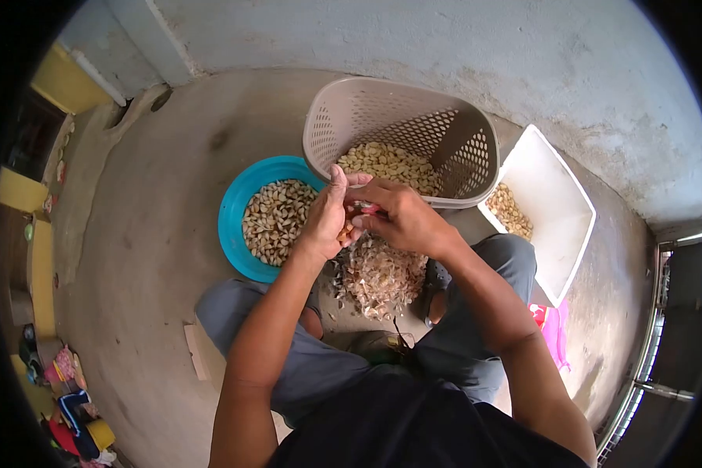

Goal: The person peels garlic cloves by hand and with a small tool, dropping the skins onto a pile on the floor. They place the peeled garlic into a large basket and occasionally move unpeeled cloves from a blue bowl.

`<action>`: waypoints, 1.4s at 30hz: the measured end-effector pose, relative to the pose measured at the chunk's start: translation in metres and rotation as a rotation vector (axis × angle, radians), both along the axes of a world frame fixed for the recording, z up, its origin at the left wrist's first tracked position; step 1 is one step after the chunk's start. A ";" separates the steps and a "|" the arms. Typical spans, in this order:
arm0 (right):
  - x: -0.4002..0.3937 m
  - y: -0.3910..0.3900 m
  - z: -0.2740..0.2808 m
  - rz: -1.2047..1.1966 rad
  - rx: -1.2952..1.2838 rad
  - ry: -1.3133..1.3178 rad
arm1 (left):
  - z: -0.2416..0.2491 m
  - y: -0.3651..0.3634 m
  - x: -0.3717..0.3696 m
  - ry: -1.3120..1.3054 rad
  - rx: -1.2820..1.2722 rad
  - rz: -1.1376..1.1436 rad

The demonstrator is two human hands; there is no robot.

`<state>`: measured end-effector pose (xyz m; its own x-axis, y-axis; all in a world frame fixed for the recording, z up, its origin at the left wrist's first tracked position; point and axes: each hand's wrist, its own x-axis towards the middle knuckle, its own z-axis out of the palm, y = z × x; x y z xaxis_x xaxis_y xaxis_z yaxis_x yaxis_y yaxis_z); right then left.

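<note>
My left hand [330, 221] is closed around some brownish garlic cloves [345, 232], its thumb and fingers pointing up. Pressed against it, my right hand [402, 214] grips a small red-handled tool [364, 208], mostly hidden by the fingers, so its working end cannot be made out. Both hands meet over a heap of papery garlic skins [382, 277] on the floor between my feet. Just left of them stands a turquoise basin [232, 226] with unpeeled cloves [273, 218]. Beyond, a taupe perforated basket [382, 93] holds pale peeled cloves [390, 164].
A white box [561, 210] with more pale cloves [507, 210] stands at the right, near my knee. Behind the basket runs a bluish wall [413, 39]. Something bright pink [555, 335] lies at the right; clothes and other items [70, 413] are at the far left.
</note>
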<state>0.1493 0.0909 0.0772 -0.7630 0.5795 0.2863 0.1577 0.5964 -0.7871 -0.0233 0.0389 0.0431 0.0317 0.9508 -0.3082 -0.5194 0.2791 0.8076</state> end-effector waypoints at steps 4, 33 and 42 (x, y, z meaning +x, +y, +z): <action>-0.004 0.012 -0.004 -0.004 -0.072 -0.029 | -0.009 -0.003 -0.002 -0.084 0.043 -0.088; -0.009 0.018 0.002 -0.148 0.099 -0.238 | -0.003 -0.007 -0.010 -0.044 0.065 0.145; -0.010 0.017 0.005 -0.139 0.082 -0.274 | -0.006 -0.007 -0.011 -0.004 0.094 0.147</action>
